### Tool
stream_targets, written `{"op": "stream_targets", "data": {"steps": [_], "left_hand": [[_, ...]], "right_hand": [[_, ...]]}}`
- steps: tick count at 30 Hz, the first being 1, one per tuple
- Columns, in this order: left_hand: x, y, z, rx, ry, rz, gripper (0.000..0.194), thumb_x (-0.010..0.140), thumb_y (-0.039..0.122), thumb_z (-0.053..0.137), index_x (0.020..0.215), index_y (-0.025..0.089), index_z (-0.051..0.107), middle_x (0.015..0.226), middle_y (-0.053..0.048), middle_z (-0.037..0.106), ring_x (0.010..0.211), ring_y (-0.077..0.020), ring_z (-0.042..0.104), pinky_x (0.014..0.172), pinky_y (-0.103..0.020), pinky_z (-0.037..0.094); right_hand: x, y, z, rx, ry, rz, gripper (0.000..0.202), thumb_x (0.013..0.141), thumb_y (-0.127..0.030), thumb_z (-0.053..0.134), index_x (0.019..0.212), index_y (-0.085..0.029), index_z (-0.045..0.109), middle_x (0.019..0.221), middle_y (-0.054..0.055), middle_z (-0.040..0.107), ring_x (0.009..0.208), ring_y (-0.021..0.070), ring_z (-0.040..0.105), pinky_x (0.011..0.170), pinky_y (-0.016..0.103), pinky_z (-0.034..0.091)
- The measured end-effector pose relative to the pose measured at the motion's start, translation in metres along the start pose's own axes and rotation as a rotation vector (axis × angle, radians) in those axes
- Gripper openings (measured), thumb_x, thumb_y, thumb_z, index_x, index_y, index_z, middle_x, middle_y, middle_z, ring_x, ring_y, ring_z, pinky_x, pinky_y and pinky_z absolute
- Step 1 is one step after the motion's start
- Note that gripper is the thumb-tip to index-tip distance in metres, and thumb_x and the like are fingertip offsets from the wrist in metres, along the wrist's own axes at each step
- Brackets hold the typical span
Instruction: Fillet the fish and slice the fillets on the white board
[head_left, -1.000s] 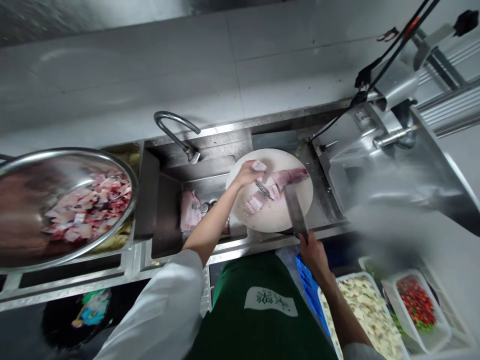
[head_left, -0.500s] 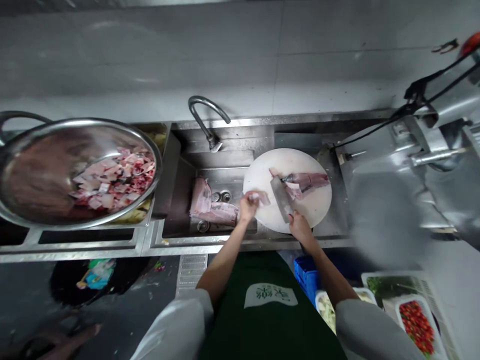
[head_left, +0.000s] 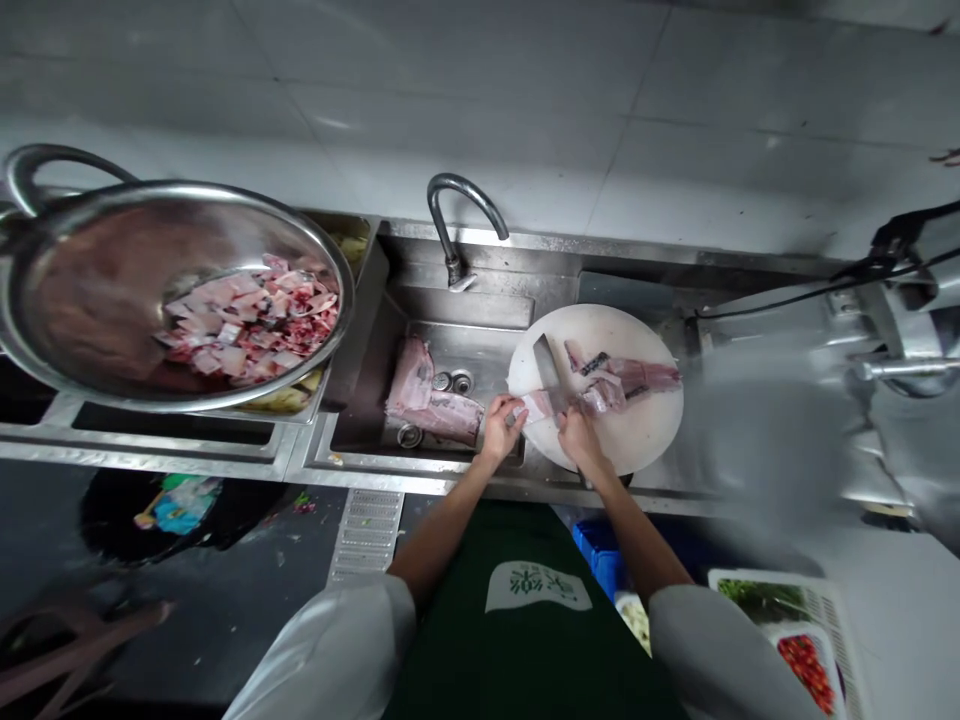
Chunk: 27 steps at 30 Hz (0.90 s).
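My right hand (head_left: 579, 440) grips a cleaver (head_left: 550, 372) over the round white cutting board (head_left: 622, 430). At the board's left edge my left hand (head_left: 501, 428) pinches a pale piece of fish (head_left: 535, 405), which lies against the cleaver's blade. Right of the blade a longer length of fish (head_left: 645, 374) rests on the board, with cut pieces at its left end. Larger fish pieces (head_left: 442, 412) lie in the sink to the left of my hands.
A big steel bowl (head_left: 97, 300) with chopped fish (head_left: 251, 325) stands on the left. A curved faucet (head_left: 469, 190) rises behind the sink (head_left: 360, 400). Machinery (head_left: 915, 365) stands at right. Below it are a blue crate (head_left: 600, 550) and a tray of red peppers (head_left: 806, 670).
The cleaver has moved left from the long fish to the piece in my left hand. My hands are closer together, and the view has shifted.
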<state>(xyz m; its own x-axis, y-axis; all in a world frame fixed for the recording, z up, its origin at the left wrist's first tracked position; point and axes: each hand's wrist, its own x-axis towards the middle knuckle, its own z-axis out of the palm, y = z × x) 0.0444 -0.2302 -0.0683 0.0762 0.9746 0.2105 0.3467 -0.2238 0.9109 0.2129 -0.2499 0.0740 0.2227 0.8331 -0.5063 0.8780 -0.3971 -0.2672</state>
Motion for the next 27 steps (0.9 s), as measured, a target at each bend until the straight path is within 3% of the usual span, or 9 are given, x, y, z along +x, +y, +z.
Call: {"op": "stream_targets", "data": {"steps": [4, 6, 11, 15, 18, 20, 22, 24, 27], "left_hand": [[-0.004, -0.003, -0.009, -0.009, 0.157, 0.029, 0.017, 0.099, 0.036, 0.067, 0.094, 0.024, 0.077, 0.105, -0.009, 0.069, 0.104, -0.0252, 0.068, 0.097, -0.043, 0.057], [-0.006, -0.002, -0.013, 0.011, 0.160, 0.051, 0.016, 0.101, 0.034, 0.066, 0.096, 0.024, 0.077, 0.105, -0.009, 0.070, 0.105, -0.0253, 0.067, 0.098, -0.044, 0.055], [-0.004, 0.004, -0.003, 0.047, -0.092, 0.160, 0.017, 0.103, 0.031, 0.064, 0.100, 0.023, 0.079, 0.106, -0.009, 0.073, 0.107, -0.0241, 0.066, 0.098, -0.042, 0.056], [-0.001, 0.008, 0.001, 0.088, -0.123, 0.160, 0.019, 0.103, 0.029, 0.063, 0.096, 0.022, 0.078, 0.104, -0.009, 0.074, 0.105, -0.0236, 0.067, 0.097, -0.041, 0.055], [-0.002, 0.008, -0.011, 0.094, 0.054, 0.135, 0.023, 0.105, 0.033, 0.060, 0.094, 0.021, 0.076, 0.100, -0.008, 0.073, 0.100, -0.0228, 0.067, 0.095, -0.040, 0.055], [-0.005, 0.007, -0.022, 0.094, 0.259, 0.088, 0.024, 0.106, 0.034, 0.058, 0.094, 0.021, 0.074, 0.097, -0.008, 0.070, 0.097, -0.0224, 0.066, 0.093, -0.040, 0.054], [-0.008, 0.006, -0.029, 0.079, 0.375, 0.057, 0.022, 0.106, 0.033, 0.059, 0.096, 0.021, 0.073, 0.097, -0.009, 0.068, 0.097, -0.0223, 0.065, 0.092, -0.040, 0.054], [-0.010, 0.005, -0.027, 0.053, 0.328, 0.073, 0.020, 0.105, 0.034, 0.061, 0.096, 0.022, 0.073, 0.101, -0.010, 0.068, 0.099, -0.0229, 0.066, 0.093, -0.041, 0.055], [-0.010, 0.005, -0.013, -0.014, 0.081, 0.105, 0.019, 0.104, 0.035, 0.063, 0.097, 0.023, 0.076, 0.106, -0.010, 0.068, 0.103, -0.0233, 0.067, 0.095, -0.042, 0.057]], "right_hand": [[-0.007, 0.002, -0.022, -0.050, 0.157, -0.056, 0.031, 0.109, -0.019, 0.042, 0.125, -0.008, 0.067, 0.106, 0.019, 0.076, 0.101, 0.0267, 0.073, 0.084, 0.029, 0.050], [-0.012, -0.005, -0.023, -0.044, 0.251, -0.050, 0.035, 0.111, -0.024, 0.038, 0.129, -0.007, 0.064, 0.107, 0.020, 0.075, 0.097, 0.0261, 0.073, 0.081, 0.030, 0.050], [-0.005, -0.020, 0.015, -0.063, 0.078, -0.009, 0.028, 0.107, -0.013, 0.045, 0.120, -0.006, 0.069, 0.115, 0.023, 0.074, 0.105, 0.0258, 0.072, 0.090, 0.029, 0.050], [-0.004, -0.002, 0.024, -0.072, 0.015, -0.017, 0.032, 0.107, -0.016, 0.043, 0.123, -0.005, 0.069, 0.115, 0.023, 0.075, 0.108, 0.0287, 0.073, 0.093, 0.032, 0.050], [-0.019, 0.010, 0.011, -0.081, 0.036, 0.014, 0.030, 0.107, -0.018, 0.046, 0.123, -0.008, 0.069, 0.102, 0.020, 0.077, 0.097, 0.0294, 0.075, 0.085, 0.033, 0.052], [-0.031, 0.006, 0.003, -0.067, 0.148, 0.011, 0.031, 0.109, -0.023, 0.044, 0.124, -0.007, 0.067, 0.094, 0.018, 0.076, 0.088, 0.0284, 0.075, 0.078, 0.033, 0.052], [-0.037, -0.008, 0.002, -0.033, 0.278, -0.020, 0.036, 0.111, -0.028, 0.040, 0.125, -0.006, 0.065, 0.092, 0.018, 0.076, 0.083, 0.0272, 0.074, 0.073, 0.032, 0.051], [-0.035, -0.026, 0.010, -0.020, 0.274, -0.029, 0.034, 0.110, -0.024, 0.040, 0.121, -0.004, 0.065, 0.093, 0.019, 0.076, 0.083, 0.0264, 0.074, 0.071, 0.031, 0.051], [-0.020, -0.042, 0.027, -0.047, 0.101, -0.015, 0.029, 0.106, -0.012, 0.043, 0.117, -0.004, 0.068, 0.098, 0.021, 0.077, 0.089, 0.0269, 0.075, 0.076, 0.031, 0.052]]}}
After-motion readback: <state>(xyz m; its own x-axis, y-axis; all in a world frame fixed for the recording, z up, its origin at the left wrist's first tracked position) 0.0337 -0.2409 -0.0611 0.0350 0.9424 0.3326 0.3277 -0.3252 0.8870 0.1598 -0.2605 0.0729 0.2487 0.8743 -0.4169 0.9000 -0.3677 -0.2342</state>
